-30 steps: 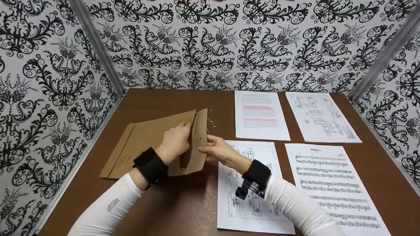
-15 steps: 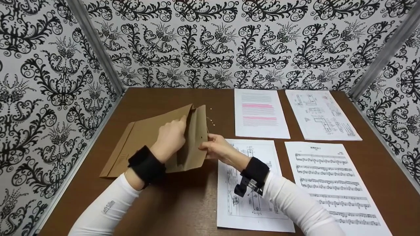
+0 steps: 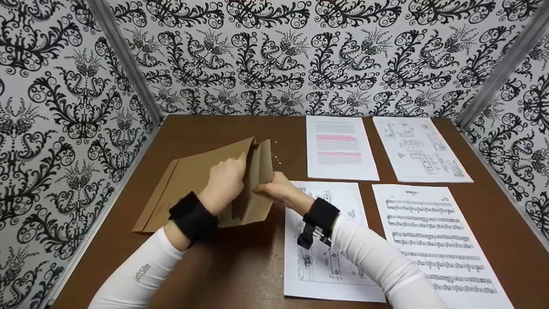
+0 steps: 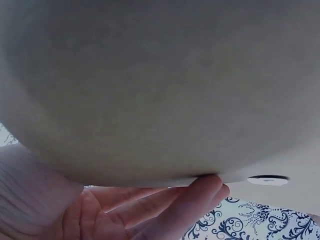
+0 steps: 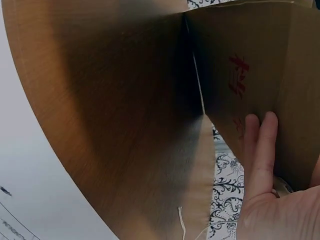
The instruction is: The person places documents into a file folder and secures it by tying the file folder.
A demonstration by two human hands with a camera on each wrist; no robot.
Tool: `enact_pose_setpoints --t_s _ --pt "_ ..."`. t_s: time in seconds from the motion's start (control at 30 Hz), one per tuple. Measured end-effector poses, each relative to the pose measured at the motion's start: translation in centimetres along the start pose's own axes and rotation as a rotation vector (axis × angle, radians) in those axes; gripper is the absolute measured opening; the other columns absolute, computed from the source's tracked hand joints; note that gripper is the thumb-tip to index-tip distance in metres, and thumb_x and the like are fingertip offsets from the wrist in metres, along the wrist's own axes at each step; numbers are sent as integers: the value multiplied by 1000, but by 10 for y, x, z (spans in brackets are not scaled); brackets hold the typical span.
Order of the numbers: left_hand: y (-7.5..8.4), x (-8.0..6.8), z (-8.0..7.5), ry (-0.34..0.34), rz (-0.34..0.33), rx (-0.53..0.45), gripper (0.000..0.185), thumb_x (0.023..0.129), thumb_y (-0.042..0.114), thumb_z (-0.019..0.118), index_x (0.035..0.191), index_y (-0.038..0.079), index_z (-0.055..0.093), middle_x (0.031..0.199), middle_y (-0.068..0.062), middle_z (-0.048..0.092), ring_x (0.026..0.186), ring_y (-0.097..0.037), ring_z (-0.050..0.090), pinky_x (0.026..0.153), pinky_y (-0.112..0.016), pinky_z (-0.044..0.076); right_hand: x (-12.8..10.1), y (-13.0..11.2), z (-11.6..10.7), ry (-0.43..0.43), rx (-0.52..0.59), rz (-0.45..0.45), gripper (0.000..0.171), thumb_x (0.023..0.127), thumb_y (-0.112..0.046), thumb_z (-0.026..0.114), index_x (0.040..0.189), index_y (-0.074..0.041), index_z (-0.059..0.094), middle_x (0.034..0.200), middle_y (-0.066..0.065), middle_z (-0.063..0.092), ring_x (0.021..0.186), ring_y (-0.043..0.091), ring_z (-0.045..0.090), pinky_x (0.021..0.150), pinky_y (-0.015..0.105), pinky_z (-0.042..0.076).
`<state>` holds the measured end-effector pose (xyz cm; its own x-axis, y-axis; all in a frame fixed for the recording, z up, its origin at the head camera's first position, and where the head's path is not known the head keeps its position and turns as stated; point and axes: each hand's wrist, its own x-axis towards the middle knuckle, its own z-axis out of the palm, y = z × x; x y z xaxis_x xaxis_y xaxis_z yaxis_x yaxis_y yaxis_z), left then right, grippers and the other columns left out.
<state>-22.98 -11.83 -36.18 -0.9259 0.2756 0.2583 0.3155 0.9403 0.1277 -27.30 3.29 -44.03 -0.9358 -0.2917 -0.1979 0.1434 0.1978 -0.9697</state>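
"How is the envelope being held?"

"The front panel of the kraft string-tie envelope point(image 3: 193, 176) is gripped at its mouth edge by the left hand point(image 3: 226, 180). Its flap point(image 3: 259, 206) is pinched by the right hand point(image 3: 283, 189), the thumb laid inside and two fingers pressed along the back."

"And how is it set?"

"It is kept on the bench's point(image 3: 248, 274) left half, mouth parted toward the right, that end raised."

"What is found past its edges?"

"Brown wood is seen before and behind it. A technical drawing point(image 3: 306, 274) is placed just right, crossed by the white right sleeve point(image 3: 373, 253); sheet music point(image 3: 429, 240) is laid farther right, a pink-highlighted page point(image 3: 341, 148) and second drawing point(image 3: 422, 150) toward the patterned wall point(image 3: 274, 64)."
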Motion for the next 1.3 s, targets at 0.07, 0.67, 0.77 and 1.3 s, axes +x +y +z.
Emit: enact_pose_setpoints --t_s 0.07,0.67,0.77,1.3 --pt "0 0 0 11 6 17 52 86 -9 65 137 -9 58 93 -28 73 70 -43 69 56 -50 57 2 0 0 14 -46 -18 37 78 -3 76 112 8 66 96 6 66 85 17 68 81 30 62" --pt "2 1 -13 23 -23 93 48 89 -9 63 136 -5 61 78 -23 71 61 -35 67 47 -38 48 3 12 -2 21 -71 -28 34 78 -1 79 108 8 66 94 6 65 83 18 69 78 34 64" --pt "2 1 -15 37 -20 93 49 87 -10 64 136 -4 61 80 -24 72 63 -36 68 50 -43 54 3 12 -3 24 -68 -13 33 79 -1 79 107 8 66 95 7 65 84 19 70 79 34 64" --pt "-5 4 -11 -26 -30 44 51 88 -12 62 138 -5 59 76 -20 71 50 -19 47 45 -29 33 4 13 -3 -70 82 23 36 84 -3 76 116 9 64 99 6 66 88 16 71 84 31 63"
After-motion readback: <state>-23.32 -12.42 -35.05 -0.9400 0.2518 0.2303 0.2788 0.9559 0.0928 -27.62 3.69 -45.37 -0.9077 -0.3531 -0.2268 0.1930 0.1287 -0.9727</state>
